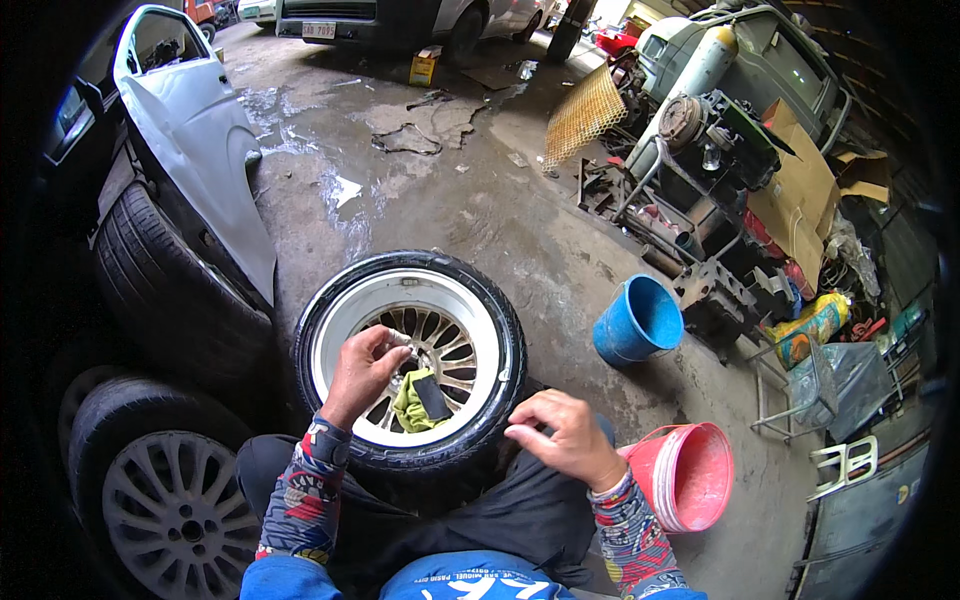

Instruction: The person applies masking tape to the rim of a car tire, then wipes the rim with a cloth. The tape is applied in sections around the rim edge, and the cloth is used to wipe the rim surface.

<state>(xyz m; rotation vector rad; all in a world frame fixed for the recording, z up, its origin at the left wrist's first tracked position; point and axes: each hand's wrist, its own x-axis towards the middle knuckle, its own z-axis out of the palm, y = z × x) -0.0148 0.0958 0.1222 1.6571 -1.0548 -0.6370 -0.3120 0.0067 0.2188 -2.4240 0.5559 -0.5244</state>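
Note:
A car wheel with its tire lies flat before me, the inner side of its spoked alloy rim facing up. A crumpled yellow-green cloth and a small dark block rest together on the spokes. My left hand hovers over the left part of the rim, thumb and forefinger close together around something small and whitish that I cannot make out. Past the tire's lower right edge is my right hand, fingers curled and thumb apart from them, with nothing visible in it.
A blue bucket and a red bucket stand to the right. Other wheels and a white car body panel are at the left. Metal parts, a gas cylinder and a metal chair frame fill the right side. The floor is partly wet.

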